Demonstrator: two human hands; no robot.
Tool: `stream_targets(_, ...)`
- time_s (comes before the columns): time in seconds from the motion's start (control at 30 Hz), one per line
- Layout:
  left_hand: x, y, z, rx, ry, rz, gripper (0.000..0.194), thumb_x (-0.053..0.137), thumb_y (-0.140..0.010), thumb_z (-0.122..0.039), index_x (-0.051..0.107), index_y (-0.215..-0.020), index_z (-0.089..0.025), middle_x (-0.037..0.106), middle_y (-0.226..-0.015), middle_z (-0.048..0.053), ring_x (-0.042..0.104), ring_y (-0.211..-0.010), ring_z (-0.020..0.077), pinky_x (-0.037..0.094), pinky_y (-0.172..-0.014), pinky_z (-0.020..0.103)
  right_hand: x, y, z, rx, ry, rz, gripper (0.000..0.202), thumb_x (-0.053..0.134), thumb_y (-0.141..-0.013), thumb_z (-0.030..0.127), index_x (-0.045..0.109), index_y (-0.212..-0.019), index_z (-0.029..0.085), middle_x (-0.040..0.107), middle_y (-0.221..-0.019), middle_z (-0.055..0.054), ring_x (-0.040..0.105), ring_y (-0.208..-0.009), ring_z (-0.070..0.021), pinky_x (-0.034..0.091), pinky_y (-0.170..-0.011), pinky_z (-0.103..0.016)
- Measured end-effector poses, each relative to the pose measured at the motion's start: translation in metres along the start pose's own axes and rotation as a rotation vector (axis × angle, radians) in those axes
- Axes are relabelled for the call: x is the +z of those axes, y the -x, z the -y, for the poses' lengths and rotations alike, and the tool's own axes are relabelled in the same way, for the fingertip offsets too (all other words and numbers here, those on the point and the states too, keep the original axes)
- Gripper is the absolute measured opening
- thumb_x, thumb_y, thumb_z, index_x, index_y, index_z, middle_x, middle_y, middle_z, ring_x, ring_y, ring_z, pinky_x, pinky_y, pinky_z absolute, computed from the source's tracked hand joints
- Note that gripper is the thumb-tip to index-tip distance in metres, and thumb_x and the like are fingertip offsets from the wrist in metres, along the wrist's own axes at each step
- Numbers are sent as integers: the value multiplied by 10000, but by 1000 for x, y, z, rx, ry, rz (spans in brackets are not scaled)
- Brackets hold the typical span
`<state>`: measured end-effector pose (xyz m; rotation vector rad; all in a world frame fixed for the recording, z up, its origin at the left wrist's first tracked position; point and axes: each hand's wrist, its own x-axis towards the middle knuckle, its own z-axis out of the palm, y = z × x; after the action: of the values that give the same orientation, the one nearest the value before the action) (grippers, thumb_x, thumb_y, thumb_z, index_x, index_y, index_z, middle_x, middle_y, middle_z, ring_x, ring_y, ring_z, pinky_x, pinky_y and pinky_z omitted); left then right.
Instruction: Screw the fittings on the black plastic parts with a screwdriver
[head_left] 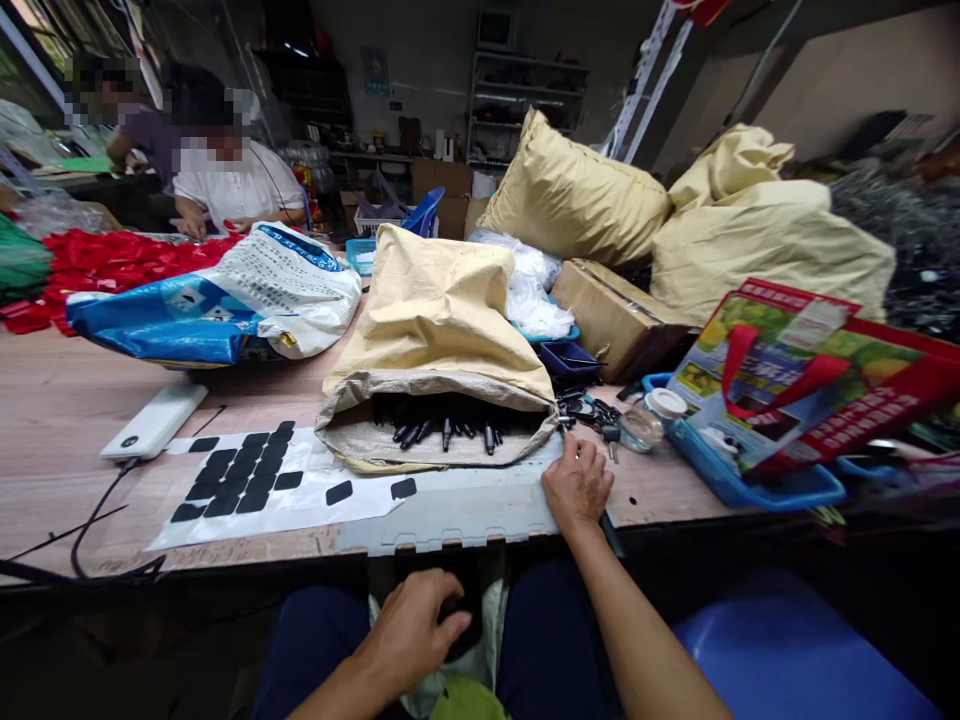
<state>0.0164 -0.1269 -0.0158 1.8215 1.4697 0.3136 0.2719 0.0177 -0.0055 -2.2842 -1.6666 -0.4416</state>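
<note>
A cream cloth sack (442, 310) lies on the table with its mouth toward me, and several black pen-like pieces (447, 434) show inside. My right hand (577, 485) rests at the right corner of the sack's mouth, on the edge of a grey board (465, 510). Its fingers are curled together, and what they hold, if anything, is hidden. Below the table edge, my left hand (416, 625) is over my lap beside a dark area, thumb and forefinger apart, with nothing visible between them. A white sheet (300, 510) bears several black rounded patches.
At left are a white power bank (154, 425) with a cable, a blue-and-white bag (225, 295) and red pieces (135, 265). At right stand a jar (641, 425), a blue basket (750, 485) with a shopping bag, and a cardboard box (619, 315). Two people sit behind.
</note>
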Motion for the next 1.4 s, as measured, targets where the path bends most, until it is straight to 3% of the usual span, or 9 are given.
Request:
stream_targets(0.1, -48, -42, -31, 77, 37, -331, 217, 579, -915, -428, 680, -899, -237, 684, -783, 14, 628, -709, 183, 456, -682, 294, 1, 0, 0, 3, -6, 3, 399, 487, -944, 204, 572, -1333, 176, 557, -1194, -157, 494, -1044, -286, 329, -766, -377)
stream_targets(0.2, -84, -100, -38, 0, -100, -657, 227, 620, -886, -429, 655, -923, -208, 661, -829, 42, 619, -765, 203, 452, -722, 308, 0, 0, 0, 5, -8, 8, 399, 481, -953, 212, 568, -1341, 175, 557, -1173, -153, 490, -1043, -287, 328, -774, -379)
stream_targets(0.37, -97, -156, -31, -185, -235, -618, 252, 640, -869, -448, 662, -907, -200, 682, -853, 80, 642, -801, 255, 422, -674, 321, -1, 0, -1, 11, -19, 29, 394, 481, -949, 212, 566, -1332, 176, 558, -1145, -142, 484, -1036, -287, 325, -781, -381)
stream_targets(0.5, -94, -137, -31, -173, -238, -593, 174, 637, -875, -386, 690, -948, -237, 705, -901, 49, 640, -809, 233, 403, -665, 301, -4, 0, 1, 19, -36, 46, 399, 473, -952, 213, 557, -1340, 173, 553, -1152, -149, 475, -1038, -292, 323, -792, -387)
stream_targets(0.73, -75, -84, 5, 248, -176, -394, 188, 678, -874, -343, 691, -1022, -227, 646, -911, 21, 598, -799, 183, 447, -736, 289, -6, 0, 2, 39, -81, 87, 424, 467, -950, 223, 549, -1362, 167, 537, -1185, -173, 454, -1075, -308, 336, -825, -407)
stream_targets(1.0, -64, -87, 23, 306, -120, -410, 225, 710, -877, -399, 710, -1026, -231, 633, -879, 29, 588, -855, 210, 440, -785, 331, -10, -1, 5, 94, -115, 78, 433, 470, -946, 219, 553, -1369, 175, 557, -1210, -179, 493, -1110, -328, 377, -845, -419)
stream_targets(1.2, -65, -87, 21, 302, -100, -396, 218, 721, -876, -369, 717, -1044, -231, 642, -924, 31, 586, -877, 205, 429, -811, 333, -29, -28, -14, 225, -207, 333, 368, 473, -938, 200, 679, -1241, 174, 598, -1148, -184, 556, -1085, -326, 442, -819, -400)
stream_targets(1.33, -67, -88, 19, 272, -73, -381, 199, 750, -845, -346, 720, -1002, -228, 631, -885, 16, 578, -842, 196, 420, -792, 325, -49, -9, -22, 255, -354, 204, 404, 466, -948, 228, 650, -1307, 199, 610, -1118, -160, 596, -1036, -312, 476, -849, -422)
stream_targets(1.4, -68, -88, 18, 273, -65, -369, 180, 762, -829, -330, 719, -974, -231, 626, -868, 9, 582, -854, 198, 416, -798, 325, -60, 17, -12, 152, -550, 107, 396, 450, -957, 237, 650, -1291, 165, 619, -1117, -153, 609, -1021, -287, 494, -893, -416)
